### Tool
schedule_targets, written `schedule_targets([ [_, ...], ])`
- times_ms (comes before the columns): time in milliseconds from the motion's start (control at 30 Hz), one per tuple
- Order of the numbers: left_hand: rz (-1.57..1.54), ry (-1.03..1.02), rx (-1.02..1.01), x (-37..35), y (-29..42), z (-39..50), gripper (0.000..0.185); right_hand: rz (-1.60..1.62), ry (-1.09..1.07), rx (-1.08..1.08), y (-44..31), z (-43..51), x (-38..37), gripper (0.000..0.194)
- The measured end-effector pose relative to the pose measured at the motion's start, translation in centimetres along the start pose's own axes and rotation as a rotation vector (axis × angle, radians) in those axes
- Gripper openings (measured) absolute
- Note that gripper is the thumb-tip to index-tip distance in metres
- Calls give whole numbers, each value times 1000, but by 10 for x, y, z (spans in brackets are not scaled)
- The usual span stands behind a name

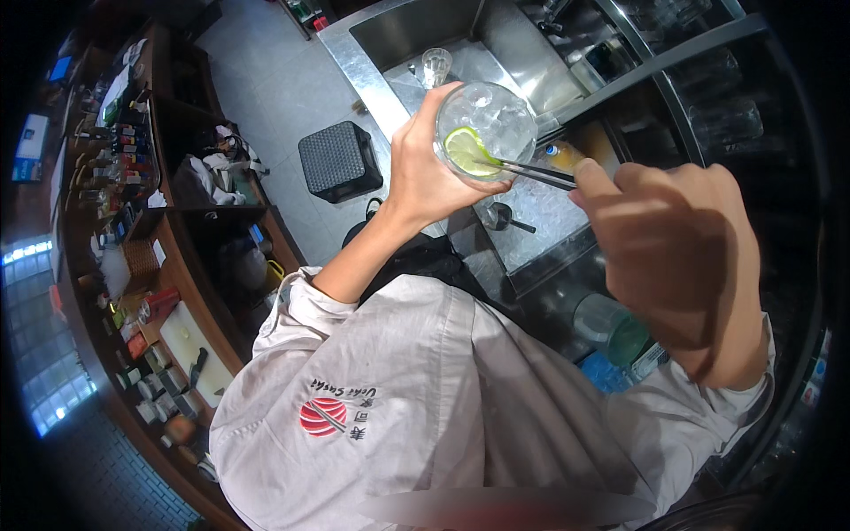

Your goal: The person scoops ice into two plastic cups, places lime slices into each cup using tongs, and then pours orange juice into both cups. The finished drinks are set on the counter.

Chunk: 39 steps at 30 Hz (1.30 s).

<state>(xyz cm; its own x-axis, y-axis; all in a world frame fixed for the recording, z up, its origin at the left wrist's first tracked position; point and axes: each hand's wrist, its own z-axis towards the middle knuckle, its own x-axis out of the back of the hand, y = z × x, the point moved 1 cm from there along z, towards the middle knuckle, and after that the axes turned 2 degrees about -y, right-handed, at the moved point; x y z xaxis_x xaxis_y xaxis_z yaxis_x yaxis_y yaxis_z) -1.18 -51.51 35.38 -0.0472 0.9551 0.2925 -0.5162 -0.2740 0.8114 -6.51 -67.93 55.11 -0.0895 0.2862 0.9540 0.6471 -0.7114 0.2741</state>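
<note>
Wrapped around a clear drinking glass (524, 133) of ice cubes is my left hand (422, 156). A lime slice (465, 147) lies inside the glass near the rim, on the side towards my body. My right hand (671, 245) grips a pair of dark metal tweezers or tongs (541, 174), whose tips reach over the rim and meet the lime slice. Whether the tips pinch the slice or only press on it, I cannot tell. Below the glass is an ice bin filled with crushed ice (538, 235), where a dark-handled scoop (499, 216) rests.
A bottle of amber liquid (563, 154) stands in the ice. Beyond is a steel sink (372, 73) with a small glass (436, 65). A black textured box (339, 159) is on the floor. On the left counter are a cutting board (189, 338), a knife (198, 367) and several bottles (129, 159).
</note>
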Motion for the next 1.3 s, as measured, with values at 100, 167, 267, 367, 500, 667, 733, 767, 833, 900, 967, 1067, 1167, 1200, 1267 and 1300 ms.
schedule_targets([
  [100, 14, 16, -33, 2, -2, -2, 88, -43, 23, 12, -6, 2, 3, 15],
  [167, 21, 25, -53, 3, -2, -4, 88, -46, 22, 19, -6, 3, 5, 17],
  [267, 28, 44, -77, 6, -1, -6, 89, -67, 28, 53, -7, 3, 3, 22],
  [367, 49, 56, -110, 8, 0, -8, 89, -106, 91, 82, -13, 6, -7, 23],
  [500, 94, 72, -91, 14, -2, -13, 88, -58, 83, 62, -10, 1, -11, 23],
  [667, 33, 78, -74, 21, -10, -19, 86, 107, 42, -9, -3, -4, 3, 23],
  [733, 28, 93, -73, 23, -12, -20, 86, 124, 42, -30, -5, -3, 9, 23],
  [767, 46, 102, -90, 23, -13, -20, 86, 119, 38, -29, -8, -1, 11, 23],
  [833, 86, 119, -131, 23, -13, -22, 86, 39, 52, -13, -10, 7, 10, 19],
  [900, 57, 92, -134, 23, -13, -24, 86, 61, -80, -32, -4, 13, 11, 20],
  [967, 50, 68, -142, 24, -10, -27, 86, 129, -149, -32, 9, 20, 9, 21],
  [1067, 67, 55, -179, 24, -8, -31, 86, 263, -96, 38, 32, 29, 9, 21],
  [1167, 74, 52, -202, 23, -7, -35, 88, 348, -114, 41, 46, 36, 13, 24],
  [1200, 86, 44, -211, 23, -7, -36, 90, 338, -98, 93, 47, 39, 14, 25],
  [1267, 94, 21, -212, 22, -7, -38, 92, 371, -78, 140, 45, 40, 18, 26],
  [1300, 87, 6, -205, 22, -7, -39, 91, 405, -70, 130, 43, 39, 18, 26],
])
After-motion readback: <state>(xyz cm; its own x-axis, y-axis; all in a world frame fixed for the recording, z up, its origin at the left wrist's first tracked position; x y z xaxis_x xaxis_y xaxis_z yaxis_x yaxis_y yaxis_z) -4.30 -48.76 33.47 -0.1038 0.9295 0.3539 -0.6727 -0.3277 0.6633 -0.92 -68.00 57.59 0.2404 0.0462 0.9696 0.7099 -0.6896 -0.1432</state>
